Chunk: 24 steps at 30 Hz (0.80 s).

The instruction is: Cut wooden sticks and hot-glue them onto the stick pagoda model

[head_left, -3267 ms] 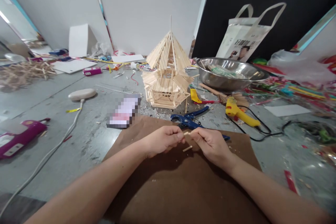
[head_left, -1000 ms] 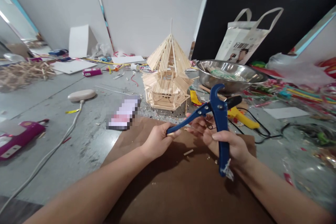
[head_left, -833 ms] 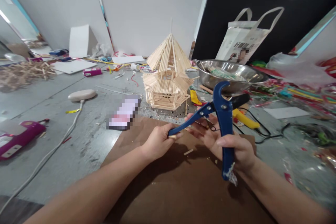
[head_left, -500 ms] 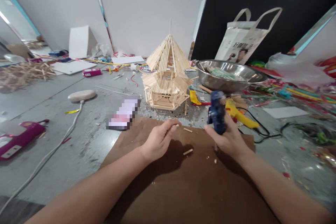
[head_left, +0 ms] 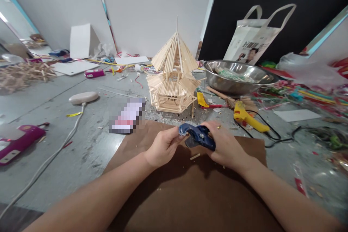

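Observation:
In my right hand (head_left: 227, 145) is a dark blue hand cutter (head_left: 199, 136) with a metal pivot screw; its head points left. My left hand (head_left: 164, 145) is closed in a pinch at the cutter's head, on a short wooden stick that is mostly hidden by the fingers and the tool. Both hands are above a brown sheet (head_left: 174, 195). A cut piece of stick (head_left: 195, 157) lies on the sheet below the cutter. Just beyond the hands stands a pavilion model (head_left: 174, 79) built from thin wooden sticks, with a pointed roof.
A phone (head_left: 127, 116) lies left of the sheet, near a white corded puck (head_left: 83, 97). On the right are a yellow glue gun (head_left: 250, 117) and a steel bowl (head_left: 239, 78). A pile of sticks (head_left: 27, 74) sits far left. A white bag (head_left: 250, 40) leans behind the bowl.
My right hand has moved left with the cutter, turning it from upright to lying sideways. Its head now meets my left fingertips. My left hand has hardly moved.

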Available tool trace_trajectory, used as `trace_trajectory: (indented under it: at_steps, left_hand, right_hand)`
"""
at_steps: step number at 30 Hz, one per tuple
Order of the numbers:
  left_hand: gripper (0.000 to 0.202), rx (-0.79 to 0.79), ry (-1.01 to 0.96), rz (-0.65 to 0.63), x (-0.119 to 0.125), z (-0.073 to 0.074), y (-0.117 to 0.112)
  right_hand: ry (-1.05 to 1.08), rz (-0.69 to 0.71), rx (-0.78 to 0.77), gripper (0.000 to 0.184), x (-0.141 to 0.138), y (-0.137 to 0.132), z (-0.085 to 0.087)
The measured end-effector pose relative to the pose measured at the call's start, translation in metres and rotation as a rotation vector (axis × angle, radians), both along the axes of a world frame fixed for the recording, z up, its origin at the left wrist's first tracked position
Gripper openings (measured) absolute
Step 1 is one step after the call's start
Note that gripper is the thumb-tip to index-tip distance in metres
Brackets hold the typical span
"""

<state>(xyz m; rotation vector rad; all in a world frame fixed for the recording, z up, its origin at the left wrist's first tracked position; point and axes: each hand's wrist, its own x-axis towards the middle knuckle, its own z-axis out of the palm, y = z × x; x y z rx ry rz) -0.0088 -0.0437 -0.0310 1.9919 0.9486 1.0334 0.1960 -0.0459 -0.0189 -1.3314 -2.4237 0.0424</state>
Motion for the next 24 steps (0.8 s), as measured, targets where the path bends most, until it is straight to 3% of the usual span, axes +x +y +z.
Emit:
trace_trajectory:
  at_steps: [9,24]
  left_hand:
    - [0.027,0.052,0.019,-0.063,0.0006,0.0001,-0.0011]
    - [0.019,0.149,-0.023,-0.092,0.0017,-0.0002,0.001]
  right_hand:
    - [-0.01,0.012,-0.006,0.034,-0.0025,-0.0011,0.0011]
    - [-0.041,0.021,0.021,0.037,-0.0017,0.0,-0.0002]
